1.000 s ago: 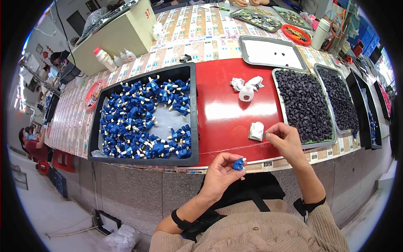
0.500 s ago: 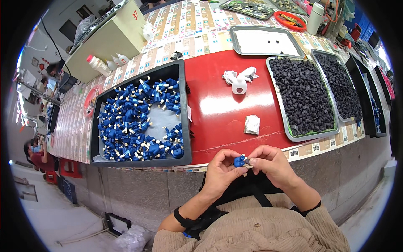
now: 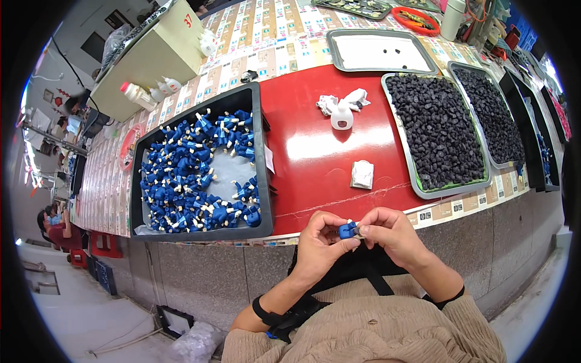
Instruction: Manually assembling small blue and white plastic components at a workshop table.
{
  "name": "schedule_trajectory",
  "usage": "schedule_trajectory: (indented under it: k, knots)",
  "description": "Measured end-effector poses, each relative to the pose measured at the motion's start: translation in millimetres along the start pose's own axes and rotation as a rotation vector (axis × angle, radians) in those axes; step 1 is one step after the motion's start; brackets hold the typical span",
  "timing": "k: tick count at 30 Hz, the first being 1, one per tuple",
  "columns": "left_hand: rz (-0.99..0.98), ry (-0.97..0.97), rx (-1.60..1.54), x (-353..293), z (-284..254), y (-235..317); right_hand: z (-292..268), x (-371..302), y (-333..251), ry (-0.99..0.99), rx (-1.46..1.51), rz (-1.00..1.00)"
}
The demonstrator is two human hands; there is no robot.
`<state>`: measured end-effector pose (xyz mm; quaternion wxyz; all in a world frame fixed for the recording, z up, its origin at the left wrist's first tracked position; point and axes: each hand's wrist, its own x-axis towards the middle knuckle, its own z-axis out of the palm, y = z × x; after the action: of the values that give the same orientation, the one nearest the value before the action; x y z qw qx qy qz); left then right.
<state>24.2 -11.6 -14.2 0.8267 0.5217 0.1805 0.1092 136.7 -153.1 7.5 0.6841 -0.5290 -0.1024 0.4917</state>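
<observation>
Just in front of the table's near edge, my left hand (image 3: 321,245) pinches a small blue figurine part (image 3: 347,231) between thumb and fingers. My right hand (image 3: 396,239) meets it from the other side, thumb and forefinger closed on a small dark piece (image 3: 357,230) against the blue part. The fingers cover much of both pieces. Left of my hands stands a black tray (image 3: 261,181) of many blue figurine parts with pale ends. On the right, a grey tray (image 3: 404,163) is full of small black lumpy pieces.
On the red table surface (image 3: 308,187) are a folded white cloth pad (image 3: 362,174), a white round bottle (image 3: 342,117) and crumpled tissue (image 3: 357,98). Behind lies a white-lined tray (image 3: 369,55) with a few black pieces. A second tray of black pieces (image 3: 490,115) stands farther right.
The blue figurine part has turned slightly between my fingers. Both hands stay close together in nearly the same place. The whole view has shifted a little.
</observation>
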Motion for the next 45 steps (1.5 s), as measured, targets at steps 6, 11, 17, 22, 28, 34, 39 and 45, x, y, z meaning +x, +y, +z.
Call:
schedule_trajectory:
  k: [6, 11, 17, 22, 28, 34, 39, 45]
  knots:
    - [0.189, 0.029, 0.36, -2.6, -4.6, 2.7, -2.0, -1.0, 3.8, -0.005, 0.109, 0.075]
    - [0.227, 0.027, 0.52, -5.1, -3.5, 7.9, -7.9, -4.0, 5.6, -0.052, 0.177, 0.116]
    - [0.222, 0.058, 0.504, -5.4, -2.2, 13.8, -5.3, 0.4, 8.3, -0.09, 0.254, 0.114]
    - [0.253, 0.054, 0.49, -2.8, -0.7, 10.8, -5.9, 1.7, 9.8, -0.084, 0.286, 0.099]
    - [0.285, 0.032, 0.491, -4.2, -2.8, 7.0, -8.0, -0.8, 11.0, -0.097, 0.183, 0.105]
    - [0.254, -0.032, 0.35, -6.6, 0.5, 10.3, -25.5, -3.6, -16.5, -0.165, -0.157, -0.116]
    - [0.069, 0.038, 0.179, -12.2, 2.1, 29.1, -108.7, -1.0, -79.6, 0.438, -0.905, -0.807]
    - [0.01, -0.003, 0.117, -11.2, -2.9, 28.6, -290.2, -11.5, -142.4, 1.236, -1.234, -0.812]
